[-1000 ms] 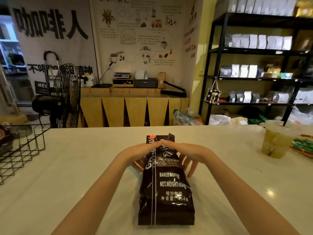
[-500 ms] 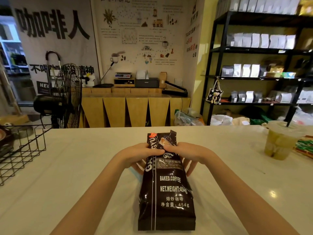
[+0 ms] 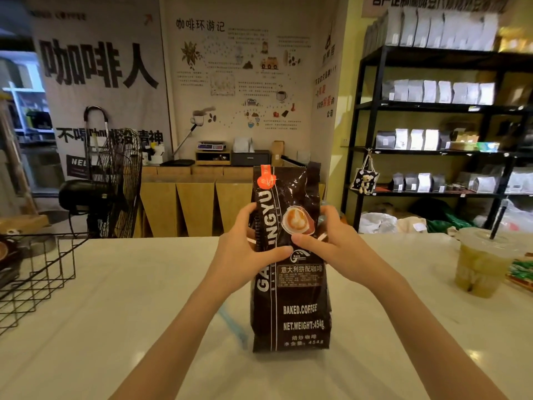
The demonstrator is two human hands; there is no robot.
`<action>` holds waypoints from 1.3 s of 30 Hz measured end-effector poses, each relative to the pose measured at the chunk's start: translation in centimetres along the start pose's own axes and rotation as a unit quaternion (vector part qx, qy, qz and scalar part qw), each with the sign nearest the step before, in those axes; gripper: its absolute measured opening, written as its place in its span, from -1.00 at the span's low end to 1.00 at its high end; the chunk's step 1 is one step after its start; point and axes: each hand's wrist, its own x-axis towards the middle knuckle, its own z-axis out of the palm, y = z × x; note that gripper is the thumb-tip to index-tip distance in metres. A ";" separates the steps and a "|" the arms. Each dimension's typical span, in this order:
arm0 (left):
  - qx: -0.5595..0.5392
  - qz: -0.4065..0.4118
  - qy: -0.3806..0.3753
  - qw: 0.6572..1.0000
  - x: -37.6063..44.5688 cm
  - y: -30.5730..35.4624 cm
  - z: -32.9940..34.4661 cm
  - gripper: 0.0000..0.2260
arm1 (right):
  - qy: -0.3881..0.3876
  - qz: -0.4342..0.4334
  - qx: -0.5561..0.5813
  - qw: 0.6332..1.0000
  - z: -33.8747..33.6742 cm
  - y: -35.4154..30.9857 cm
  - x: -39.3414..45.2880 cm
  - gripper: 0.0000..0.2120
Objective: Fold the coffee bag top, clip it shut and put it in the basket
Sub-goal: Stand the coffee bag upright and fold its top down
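Observation:
A dark brown coffee bag with white lettering stands upright on the white counter, its top unfolded and straight. My left hand grips its left side near the middle, thumb across the front. My right hand holds its right side at the same height, thumb on the front. A pale blue clip lies on the counter just left of the bag's base, partly hidden by my left forearm. The black wire basket sits at the counter's left edge.
An iced drink cup with a straw stands at the right, with a green packet beside it. Behind the counter are a black fan, a wooden cabinet and black shelves of white bags.
Both hands have raised the bag from lying flat to standing upright, and its top now points up. The view has tilted upward with it.

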 end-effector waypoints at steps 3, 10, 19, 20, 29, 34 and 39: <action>-0.010 0.012 0.000 1.000 -0.2 -0.4 0.2 -0.18 | 0.005 -0.013 -0.001 1.000 0.3 0.2 0.0 -0.44; 0.004 0.004 -0.023 1.000 -0.2 -0.7 0.6 -0.20 | -0.014 0.018 -0.008 1.000 0.1 1.1 0.4 -0.35; -0.034 -0.035 -0.026 0.999 -0.1 -1.2 1.1 -0.32 | 0.193 -0.046 -0.017 0.980 0.1 -1.0 0.2 -0.22; -0.036 -0.038 -0.025 0.998 -0.1 -1.2 1.1 -0.33 | 0.236 -0.100 -0.066 0.964 0.4 -1.8 0.2 -0.29; -0.025 -0.028 0.003 0.999 -0.7 -0.4 1.1 -0.36 | 0.006 -0.306 -0.524 0.795 2.2 -6.7 4.4 -0.77; 0.003 -0.018 0.023 1.000 -1.0 -0.9 1.2 -0.33 | -0.056 -0.286 -0.597 0.747 1.5 -8.2 5.5 -0.76; 0.016 -0.013 0.082 0.996 -2.4 -1.1 2.0 -0.46 | -0.089 -0.296 -0.578 0.756 0.8 -8.7 6.3 -0.82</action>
